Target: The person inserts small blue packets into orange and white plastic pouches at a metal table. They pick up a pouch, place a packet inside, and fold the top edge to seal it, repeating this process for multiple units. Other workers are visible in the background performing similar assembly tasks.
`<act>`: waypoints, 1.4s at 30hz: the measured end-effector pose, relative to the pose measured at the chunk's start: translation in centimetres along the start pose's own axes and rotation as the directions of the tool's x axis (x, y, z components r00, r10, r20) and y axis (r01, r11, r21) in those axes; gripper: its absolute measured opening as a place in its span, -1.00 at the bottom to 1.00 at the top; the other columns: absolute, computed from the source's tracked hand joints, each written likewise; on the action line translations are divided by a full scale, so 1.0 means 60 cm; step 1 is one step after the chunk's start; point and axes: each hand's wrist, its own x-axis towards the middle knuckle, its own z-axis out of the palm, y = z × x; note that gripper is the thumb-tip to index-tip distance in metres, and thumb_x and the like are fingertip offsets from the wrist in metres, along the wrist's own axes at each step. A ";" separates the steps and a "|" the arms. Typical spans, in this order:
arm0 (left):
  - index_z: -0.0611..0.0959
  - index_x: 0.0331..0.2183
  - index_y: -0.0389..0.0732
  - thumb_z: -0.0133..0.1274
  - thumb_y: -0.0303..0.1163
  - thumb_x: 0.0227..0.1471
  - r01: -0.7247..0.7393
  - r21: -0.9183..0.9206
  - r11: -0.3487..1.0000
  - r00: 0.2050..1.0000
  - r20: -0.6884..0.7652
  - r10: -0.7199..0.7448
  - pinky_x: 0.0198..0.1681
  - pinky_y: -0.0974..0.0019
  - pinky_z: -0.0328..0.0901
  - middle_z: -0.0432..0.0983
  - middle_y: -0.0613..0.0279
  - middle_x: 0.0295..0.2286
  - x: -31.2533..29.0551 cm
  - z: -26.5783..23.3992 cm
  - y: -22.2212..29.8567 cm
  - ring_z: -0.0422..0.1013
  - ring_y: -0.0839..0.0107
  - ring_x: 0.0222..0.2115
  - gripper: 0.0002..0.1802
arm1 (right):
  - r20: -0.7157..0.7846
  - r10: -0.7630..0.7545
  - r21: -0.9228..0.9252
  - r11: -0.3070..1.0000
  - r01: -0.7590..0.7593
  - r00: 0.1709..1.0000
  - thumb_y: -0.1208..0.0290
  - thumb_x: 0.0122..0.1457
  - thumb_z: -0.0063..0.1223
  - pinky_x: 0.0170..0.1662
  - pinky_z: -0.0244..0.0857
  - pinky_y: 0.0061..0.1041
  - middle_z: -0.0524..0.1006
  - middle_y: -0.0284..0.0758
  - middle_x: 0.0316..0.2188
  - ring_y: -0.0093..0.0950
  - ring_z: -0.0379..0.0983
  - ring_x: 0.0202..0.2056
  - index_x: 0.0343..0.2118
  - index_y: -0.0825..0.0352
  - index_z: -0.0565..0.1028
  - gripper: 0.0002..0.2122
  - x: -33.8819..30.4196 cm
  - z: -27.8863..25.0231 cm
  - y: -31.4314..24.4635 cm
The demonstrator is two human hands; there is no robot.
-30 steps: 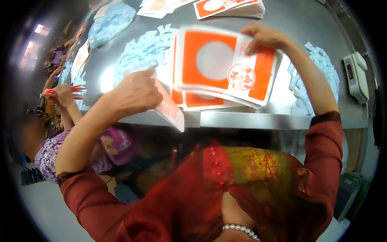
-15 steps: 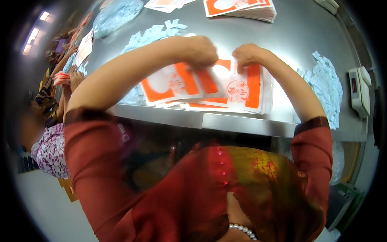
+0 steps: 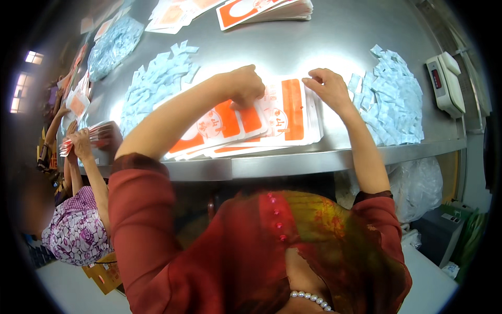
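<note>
Two overlapping stacks of flat orange-and-white printed pouches lie along the table's near edge. My left hand (image 3: 246, 86) is closed, fingers curled down at the top edge of the left stack's upper pouch (image 3: 212, 124). Part of that edge is hidden under my hand and forearm. My right hand (image 3: 329, 90) hovers at the top right corner of the right stack's upper pouch (image 3: 294, 112), thumb and forefinger slightly apart, nothing visible between them. A heap of small pale-blue packets (image 3: 392, 102) spreads just right of it. Another blue packet heap (image 3: 159, 78) lies beyond my left forearm.
More pouches (image 3: 272, 13) are stacked at the far side. A clear bag of blue packets (image 3: 115, 44) lies far left. A white scale (image 3: 445, 83) stands at the table's right. At the left, a co-worker's hands (image 3: 78, 144) hold several pouches. The metal edge (image 3: 282, 165) runs in front of me.
My left hand has set the blurred, moving pouch down on the left stack. My right hand has lifted off the right stack toward the blue packets. The whole view has shifted.
</note>
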 end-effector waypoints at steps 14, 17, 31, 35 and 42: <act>0.50 -0.69 -0.18 0.01 -0.47 -0.55 -0.252 -0.451 0.856 0.690 -0.704 -0.167 0.09 0.07 0.07 0.42 0.27 -0.57 0.008 0.113 0.036 0.34 0.33 -0.39 -0.88 | 0.067 0.098 -0.097 0.991 -0.091 0.993 0.25 -0.13 0.12 -0.46 0.29 -0.39 0.51 -0.29 -0.65 -0.33 0.46 -0.54 -0.58 0.31 0.47 -0.79 -0.046 0.027 -0.043; 0.61 -0.43 -0.21 0.09 -0.40 -0.42 -0.480 -0.580 0.658 0.439 -0.808 -0.392 0.00 0.23 0.17 0.49 0.12 -0.39 0.018 0.117 0.032 0.36 0.17 -0.30 -0.69 | -0.076 -0.105 -0.185 0.979 0.090 0.992 0.30 -0.12 0.11 -0.43 0.30 -0.36 0.51 -0.28 -0.62 -0.33 0.45 -0.53 -0.57 0.31 0.47 -0.83 -0.047 0.045 -0.053; 0.52 -0.37 -0.28 0.19 -0.35 -0.08 -0.588 -0.798 0.131 0.535 -0.505 -0.677 -0.28 0.41 0.24 0.43 0.30 -0.42 0.042 0.118 0.008 0.31 0.51 -0.36 -0.75 | 0.435 0.056 0.462 0.843 -0.276 0.899 0.40 0.02 0.04 -0.63 0.12 -0.66 0.38 -0.47 -0.72 -0.67 0.24 -0.69 -0.57 0.41 0.53 -0.82 -0.034 0.016 -0.061; 0.54 -0.29 -0.26 0.20 -0.40 -0.08 -0.539 -0.745 0.392 0.370 -0.628 -0.685 -0.25 0.45 0.27 0.45 0.32 -0.42 0.045 0.120 0.006 0.36 0.50 -0.37 -0.73 | 0.385 0.015 0.498 0.838 -0.222 0.923 0.42 0.01 0.09 -0.63 0.11 -0.67 0.38 -0.48 -0.73 -0.71 0.23 -0.68 -0.61 0.41 0.52 -0.83 -0.031 0.029 -0.041; 0.59 -0.40 -0.16 0.09 -0.62 -0.38 -0.415 -0.243 0.877 0.164 -0.968 -0.191 -0.47 0.29 0.33 0.48 0.23 -0.28 0.019 0.091 0.056 0.41 0.27 -0.44 -0.68 | 0.200 0.074 0.491 0.855 -0.166 0.977 0.32 -0.09 0.21 -0.62 0.09 -0.51 0.32 -0.32 -0.79 -0.60 0.18 -0.71 -0.68 0.47 0.44 -0.71 -0.044 0.058 -0.057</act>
